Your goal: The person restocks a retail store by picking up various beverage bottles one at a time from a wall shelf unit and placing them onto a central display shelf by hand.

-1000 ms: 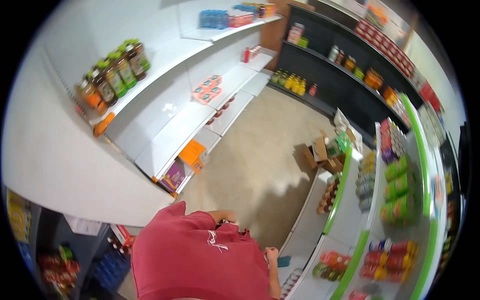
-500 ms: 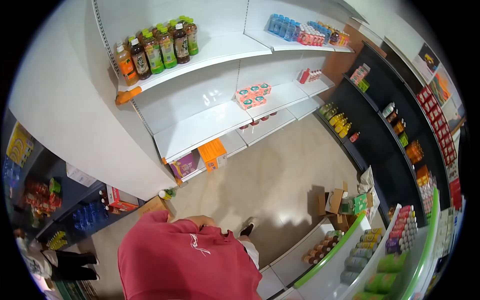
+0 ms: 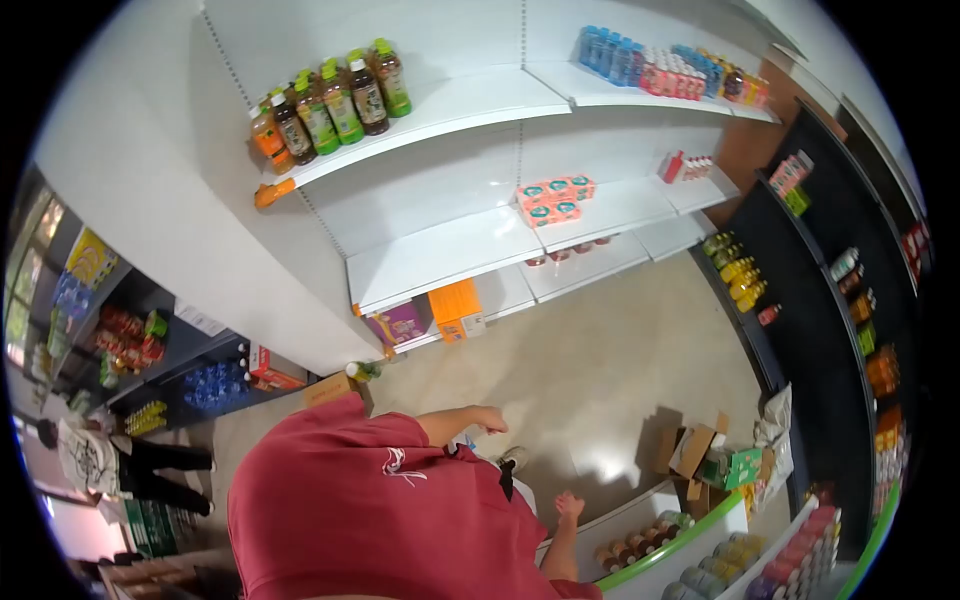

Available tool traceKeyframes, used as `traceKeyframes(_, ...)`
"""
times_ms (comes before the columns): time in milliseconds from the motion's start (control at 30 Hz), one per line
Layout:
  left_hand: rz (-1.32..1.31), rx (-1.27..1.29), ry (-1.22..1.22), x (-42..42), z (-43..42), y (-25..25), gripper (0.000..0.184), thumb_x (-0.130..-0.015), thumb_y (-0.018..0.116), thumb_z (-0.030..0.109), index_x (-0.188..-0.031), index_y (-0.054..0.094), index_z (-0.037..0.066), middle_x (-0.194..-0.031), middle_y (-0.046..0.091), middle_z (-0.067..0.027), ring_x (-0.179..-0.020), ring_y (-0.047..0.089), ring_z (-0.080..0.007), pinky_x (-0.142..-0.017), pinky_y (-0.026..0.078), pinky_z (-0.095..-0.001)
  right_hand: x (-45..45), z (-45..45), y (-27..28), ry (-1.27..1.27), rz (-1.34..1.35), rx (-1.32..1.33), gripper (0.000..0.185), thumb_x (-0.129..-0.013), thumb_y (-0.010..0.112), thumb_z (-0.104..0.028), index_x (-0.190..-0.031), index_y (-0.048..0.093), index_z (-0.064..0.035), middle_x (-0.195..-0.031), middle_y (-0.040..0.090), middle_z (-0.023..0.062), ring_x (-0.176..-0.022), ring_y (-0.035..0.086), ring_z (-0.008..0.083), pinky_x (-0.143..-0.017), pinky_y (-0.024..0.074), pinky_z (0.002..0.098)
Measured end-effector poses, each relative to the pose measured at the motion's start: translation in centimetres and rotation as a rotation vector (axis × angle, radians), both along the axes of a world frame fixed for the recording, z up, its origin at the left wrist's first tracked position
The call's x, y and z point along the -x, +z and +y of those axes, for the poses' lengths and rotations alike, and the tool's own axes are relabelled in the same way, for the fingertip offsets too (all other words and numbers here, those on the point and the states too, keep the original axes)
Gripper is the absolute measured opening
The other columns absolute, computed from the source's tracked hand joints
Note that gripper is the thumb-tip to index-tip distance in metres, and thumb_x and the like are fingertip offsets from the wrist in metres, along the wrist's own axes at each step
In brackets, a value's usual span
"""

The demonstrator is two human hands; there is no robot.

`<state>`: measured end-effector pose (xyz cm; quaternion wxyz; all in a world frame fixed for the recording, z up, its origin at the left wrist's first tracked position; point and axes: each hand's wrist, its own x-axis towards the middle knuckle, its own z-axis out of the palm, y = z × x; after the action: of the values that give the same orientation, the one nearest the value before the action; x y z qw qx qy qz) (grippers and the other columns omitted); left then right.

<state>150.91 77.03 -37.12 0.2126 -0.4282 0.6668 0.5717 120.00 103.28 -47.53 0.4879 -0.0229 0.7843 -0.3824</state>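
Stretched out past the front of my red shirt, my left hand is above the floor, its fingers curled in with nothing visible in them. My right hand is in the air close to the low white shelf, fingers apart and holding nothing. On that shelf, nearest my right hand, several brown bottles stand in a group. Neither hand touches any goods. My shoe shows on the floor between the hands.
White shelves ahead hold tea bottles, pink tissue packs and an orange box. Opened cardboard boxes lie on the floor at right, by a dark shelf. Another person stands at far left.
Both my hands have come into clear view, the left reaching forward and the right appearing beside the low shelf. My view has turned slightly left, so the shelves sit further right.
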Motion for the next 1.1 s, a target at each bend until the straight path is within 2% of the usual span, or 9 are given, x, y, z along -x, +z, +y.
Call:
traceKeyframes(67,0.049,-0.014,0.157,1.8,0.3,3.2,0.027,-0.075,0.063,0.033,-0.064,0.065,0.008,-0.066,0.066,-0.0062,-0.065,0.068,-0.0185,-0.058,0.051,-0.0357,2.3,-2.9,-0.2,0.136,-0.028,-0.045,0.022,-0.086,0.063,-0.014,-0.098,0.059,0.0038,-0.078,0.067,0.0147,-0.068,0.068,0.0262,-0.062,0.0566,0.0368)
traceKeyframes(267,0.035,0.083,0.14,0.2,0.4,0.0,0.035,-0.079,0.062,0.039,-0.069,0.073,0.007,-0.072,0.071,-0.0088,-0.068,0.067,-0.0204,-0.063,0.052,-0.034,5.1,-8.8,-4.2,0.343,-0.118,-0.057,0.025,-0.084,0.063,-0.018,-0.097,0.061,0.0033,-0.079,0.068,0.0149,-0.068,0.069,0.027,-0.062,0.0565,0.0397)
traceKeyframes(333,0.012,-0.009,0.382,-2.9,-0.4,-0.6,0.032,-0.082,0.064,0.036,-0.082,0.074,0.006,-0.083,0.073,-0.0086,-0.075,0.068,-0.0181,-0.067,0.054,-0.0323,5.4,-10.3,-11.1,0.494,-0.229,-0.084,0.025,-0.083,0.062,-0.019,-0.095,0.064,0.0026,-0.078,0.068,0.0149,-0.067,0.069,0.028,-0.061,0.0561,0.04)
traceKeyframes(500,0.119,-0.208,0.878,-7.2,-4.4,0.1,0.032,-0.084,0.065,0.035,-0.093,0.074,0.005,-0.092,0.073,-0.0078,-0.083,0.069,-0.0163,-0.072,0.054,-0.0309,-3.1,-16.6,-3.8,0.548,-0.197,-0.16,0.022,-0.082,0.061,-0.022,-0.085,0.066,-0.0007,-0.076,0.07,0.0159,-0.065,0.068,0.0291,-0.059,0.0537,0.0404)
traceKeyframes(667,0.36,-0.192,0.983,-9.0,-12.6,3.0,0.034,-0.085,0.065,0.035,-0.099,0.073,0.005,-0.096,0.073,-0.0068,-0.089,0.069,-0.0155,-0.076,0.053,-0.03,-6.5,-23.5,-5.9,1.754,0.571,0.558,0.022,-0.075,0.067,-0.022,-0.089,0.07,-0.0061,-0.072,0.066,0.0207,-0.069,0.067,0.0364,-0.064,0.0537,0.045)
traceKeyframes(767,0.502,-0.014,0.835,-11.1,-18.3,6.3,0.034,-0.088,0.065,0.034,-0.105,0.072,0.006,-0.099,0.072,-0.0045,-0.092,0.067,-0.0136,-0.08,0.051,-0.0293,-9.0,-29.3,-3.6,1.774,0.663,0.609,0.021,-0.076,0.065,-0.021,-0.087,0.07,-0.0042,-0.069,0.066,0.0205,-0.067,0.067,0.0351,-0.065,0.0538,0.0443)
traceKeyframes(867,0.533,0.227,0.72,-13.4,-25.2,10.3,0.029,-0.087,0.07,0.029,-0.101,0.073,0.004,-0.096,0.072,-0.0023,-0.09,0.065,-0.0103,-0.079,0.051,-0.0267,-11.9,-37.9,-3.3,1.434,0.361,0.096,0.023,-0.075,0.063,-0.02,-0.086,0.071,-0.0013,-0.071,0.067,0.022,-0.067,0.067,0.0346,-0.067,0.0539,0.0444)
traceKeyframes(900,0.526,0.335,0.66,-14.5,-27.2,11.6,0.028,-0.085,0.072,0.029,-0.099,0.073,0.004,-0.094,0.071,-0.002,-0.089,0.064,-0.01,-0.078,0.051,-0.0265,-14.6,-40.4,2.0,1.106,0.23,-0.009,0.024,-0.075,0.065,-0.023,-0.08,0.07,-0.0004,-0.071,0.069,0.0148,-0.065,0.067,0.024,-0.063,0.0538,0.0387)
traceKeyframes(1100,1.022,0.634,0.834,-20.5,-34.6,28.2,0.007,-0.087,0.07,0.008,-0.09,0.069,0.002,-0.094,0.069,-0.0034,-0.09,0.063,-0.0109,-0.087,0.05,-0.0273,-26.8,-58.7,15.4,0.972,0.332,0.847,0.009,-0.087,0.064,-0.008,-0.09,0.062,0.0005,-0.081,0.066,0.0071,-0.073,0.06,0.0138,-0.068,0.05,0.0293)
